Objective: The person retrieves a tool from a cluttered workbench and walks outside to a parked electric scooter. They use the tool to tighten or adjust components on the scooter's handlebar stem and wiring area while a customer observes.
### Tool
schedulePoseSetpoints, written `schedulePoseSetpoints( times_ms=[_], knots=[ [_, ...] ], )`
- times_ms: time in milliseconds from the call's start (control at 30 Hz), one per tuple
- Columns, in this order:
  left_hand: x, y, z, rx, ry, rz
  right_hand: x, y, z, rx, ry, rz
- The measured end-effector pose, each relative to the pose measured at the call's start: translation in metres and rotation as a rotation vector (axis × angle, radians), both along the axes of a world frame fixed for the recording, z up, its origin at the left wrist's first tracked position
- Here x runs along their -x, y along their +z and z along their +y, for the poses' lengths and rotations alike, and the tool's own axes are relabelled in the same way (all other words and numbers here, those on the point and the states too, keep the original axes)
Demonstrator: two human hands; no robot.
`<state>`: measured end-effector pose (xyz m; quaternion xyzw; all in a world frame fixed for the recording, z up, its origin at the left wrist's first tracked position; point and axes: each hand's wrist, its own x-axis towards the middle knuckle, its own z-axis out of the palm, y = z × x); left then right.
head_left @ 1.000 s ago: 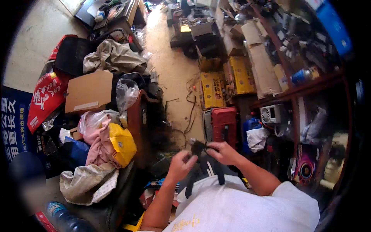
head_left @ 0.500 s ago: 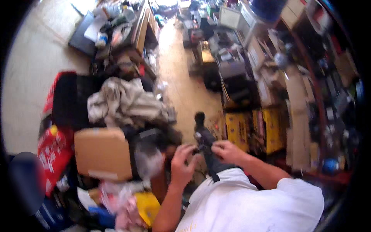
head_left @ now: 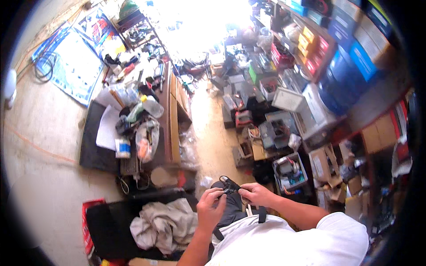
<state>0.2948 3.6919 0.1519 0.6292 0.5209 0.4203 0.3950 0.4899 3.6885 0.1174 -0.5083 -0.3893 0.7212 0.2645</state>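
Clamping looped black cord (head_left: 233, 186) are my left hand (head_left: 210, 205) and right hand (head_left: 258, 194). Left of them lies crumpled cloth (head_left: 165, 224).

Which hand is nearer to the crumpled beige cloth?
Left. The left hand is above and right of the cloth in the picture; the right hand lies farther right.

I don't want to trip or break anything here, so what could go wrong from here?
The dark cord between the left hand and right hand is looped and might tangle. Clutter lines the narrow floor strip, so a foot could catch. Items crowding the desk could get knocked off.
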Motion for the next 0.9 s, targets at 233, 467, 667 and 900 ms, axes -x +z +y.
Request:
schedulePoseSetpoints(
  times_ms=[233,467,667,900],
  knots=[
    [0.005,-0.042,0.279,-0.135,-0.175,0.101,0.005,-0.029,0.250,0.034,-0.166,-0.035],
    [-0.030,-0.027,0.533,-0.038,-0.454,0.023,-0.023,-0.003,0.449,0.149,-0.477,0.105],
    [-0.049,-0.039,0.742,-0.031,-0.435,-0.057,-0.049,-0.006,0.659,0.204,-0.586,0.254],
    [-0.031,-0.022,0.942,-0.028,-0.116,-0.125,-0.033,0.017,0.911,0.065,-0.290,0.158]
  ],
)
